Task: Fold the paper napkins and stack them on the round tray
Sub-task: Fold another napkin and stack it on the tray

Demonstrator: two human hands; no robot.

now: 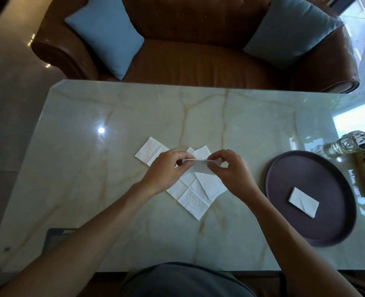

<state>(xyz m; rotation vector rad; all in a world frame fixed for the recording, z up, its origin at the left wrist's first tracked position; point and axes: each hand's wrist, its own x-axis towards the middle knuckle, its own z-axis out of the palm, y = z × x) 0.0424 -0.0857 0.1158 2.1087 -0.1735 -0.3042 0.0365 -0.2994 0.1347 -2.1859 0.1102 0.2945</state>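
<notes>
Together both hands (198, 166) pinch a napkin (195, 160) above the table (241, 116).

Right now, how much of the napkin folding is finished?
Done: one folded napkin lies on the round tray. In hand: the left hand and right hand pinch a napkin by its edge, mid-fold. Left: several unfolded napkins lie on the table.

A brown leather sofa (198, 56) is sitting beyond the marble bench (230, 116), carrying two blue cushions (106, 33). A glass bottle (346, 144) is lying at the bench's right edge.
</notes>
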